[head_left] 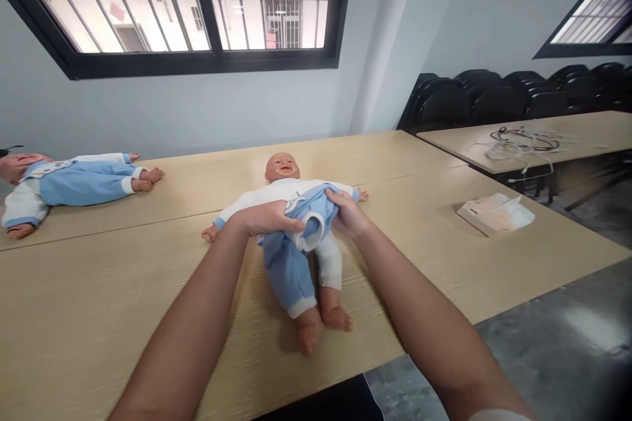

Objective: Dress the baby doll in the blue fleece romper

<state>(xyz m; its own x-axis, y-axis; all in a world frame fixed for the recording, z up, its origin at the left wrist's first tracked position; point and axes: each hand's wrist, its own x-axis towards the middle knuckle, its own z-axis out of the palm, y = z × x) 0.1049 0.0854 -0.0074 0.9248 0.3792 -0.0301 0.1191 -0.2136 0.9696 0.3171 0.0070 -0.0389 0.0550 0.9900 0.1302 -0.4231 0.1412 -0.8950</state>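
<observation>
A baby doll (pixel 282 168) lies on its back on the wooden table (pixel 99 296), feet towards me. It wears a white top and light blue trousers (pixel 288 263). My left hand (pixel 269 218) grips the bunched blue cloth at the doll's waist, fingers curled over it. My right hand (pixel 347 213) holds the same blue garment from the other side, near the doll's hip. One trouser leg is pulled up, leaving a white-clad leg (pixel 330 264) and bare feet showing.
A second doll (pixel 74 184) in the same blue and white clothes lies at the far left of the table. A tissue pack (pixel 495 213) rests at the right. Cables (pixel 523 141) lie on another table, with black chairs (pixel 494 102) behind.
</observation>
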